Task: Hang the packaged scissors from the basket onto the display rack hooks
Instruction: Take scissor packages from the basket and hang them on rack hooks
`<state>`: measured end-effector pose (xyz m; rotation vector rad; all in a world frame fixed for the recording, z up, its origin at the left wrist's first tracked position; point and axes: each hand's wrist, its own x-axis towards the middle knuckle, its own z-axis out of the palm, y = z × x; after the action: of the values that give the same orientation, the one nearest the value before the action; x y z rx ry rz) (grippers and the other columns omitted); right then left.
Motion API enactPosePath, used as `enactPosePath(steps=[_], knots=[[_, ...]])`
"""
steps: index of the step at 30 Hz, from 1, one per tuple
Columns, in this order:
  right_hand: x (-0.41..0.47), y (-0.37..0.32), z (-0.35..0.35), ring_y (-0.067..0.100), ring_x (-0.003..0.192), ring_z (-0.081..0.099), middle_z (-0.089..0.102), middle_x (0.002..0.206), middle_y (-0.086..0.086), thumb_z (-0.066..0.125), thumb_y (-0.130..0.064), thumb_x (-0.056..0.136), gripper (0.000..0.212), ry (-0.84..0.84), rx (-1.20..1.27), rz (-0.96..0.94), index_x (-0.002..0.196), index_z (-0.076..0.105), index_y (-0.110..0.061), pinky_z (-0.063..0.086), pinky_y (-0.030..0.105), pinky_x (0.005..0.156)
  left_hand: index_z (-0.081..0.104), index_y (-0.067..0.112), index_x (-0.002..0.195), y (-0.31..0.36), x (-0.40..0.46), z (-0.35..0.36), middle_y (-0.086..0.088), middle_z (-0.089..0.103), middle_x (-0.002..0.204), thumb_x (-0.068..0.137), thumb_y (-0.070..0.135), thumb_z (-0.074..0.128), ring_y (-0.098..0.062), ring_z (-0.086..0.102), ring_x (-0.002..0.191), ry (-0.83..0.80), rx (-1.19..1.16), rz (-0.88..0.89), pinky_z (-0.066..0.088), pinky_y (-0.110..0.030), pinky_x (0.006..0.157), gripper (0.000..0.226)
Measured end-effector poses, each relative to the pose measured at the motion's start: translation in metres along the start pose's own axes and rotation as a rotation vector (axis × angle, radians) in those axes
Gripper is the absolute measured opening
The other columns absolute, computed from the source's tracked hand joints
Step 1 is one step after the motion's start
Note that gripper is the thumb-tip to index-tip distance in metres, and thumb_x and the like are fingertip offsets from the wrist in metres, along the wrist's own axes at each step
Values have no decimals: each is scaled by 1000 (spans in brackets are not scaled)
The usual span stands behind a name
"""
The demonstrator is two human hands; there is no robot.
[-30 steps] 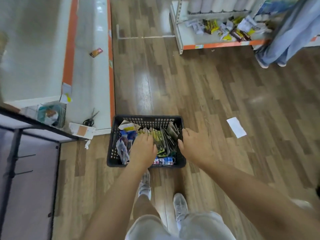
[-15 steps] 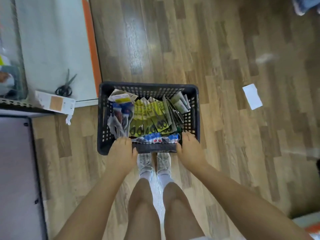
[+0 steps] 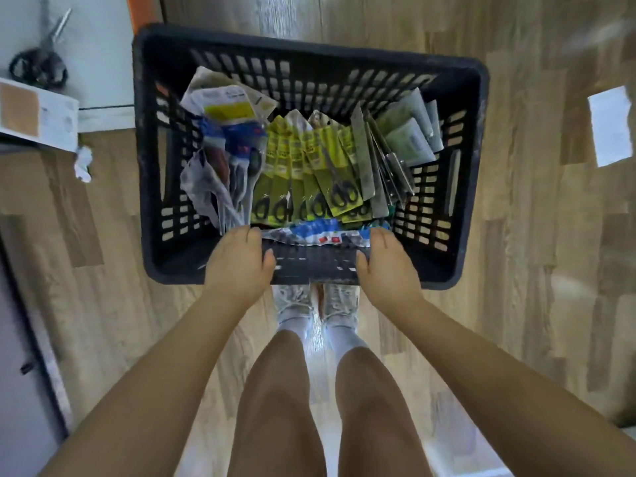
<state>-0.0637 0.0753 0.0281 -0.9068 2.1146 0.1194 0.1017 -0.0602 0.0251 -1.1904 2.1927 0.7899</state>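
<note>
packaged scissors [image 3: 311, 173], yellow-green cards, black handles

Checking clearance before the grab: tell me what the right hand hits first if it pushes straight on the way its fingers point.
Probably the blue-and-white plastic packets along the near wall of the black plastic basket, just ahead of the right hand; depth is unclear.
</note>
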Motion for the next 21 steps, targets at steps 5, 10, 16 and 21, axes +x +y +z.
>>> enactPosePath(steps=[5,10,16,21], knots=[[52,15,22,26,127,40,36,142,10,41,-25,99,48,-40,-21,6,141,30,-5,38,36,97,49,5,119,-7,49,34,-13,51,120,95,29,50,-29,46,116,-102,6,0,40,-39,90,34],[107,48,49,30,122,42,40,136,13,43,-27,98,44,-208,-160,-41,135,35,-5,40,39,92,50,8,117,0,100,75,-11,52,119,92,34,56,-29,49,114,-254,40,58,42,-38,87,37],[152,68,78,29,118,48,48,129,12,48,-33,95,39,-318,-331,-122,125,46,-8,41,37,91,53,11,119,2,148,117,-9,54,124,84,33,68,-26,54,108,-340,-49,2,44,-35,86,45],[168,68,93,28,113,53,59,120,8,54,-33,93,30,-348,-516,-184,115,53,-13,37,37,95,53,11,114,1,161,133,-10,54,117,85,34,67,-28,51,107,-338,103,66,43,-37,83,39]])
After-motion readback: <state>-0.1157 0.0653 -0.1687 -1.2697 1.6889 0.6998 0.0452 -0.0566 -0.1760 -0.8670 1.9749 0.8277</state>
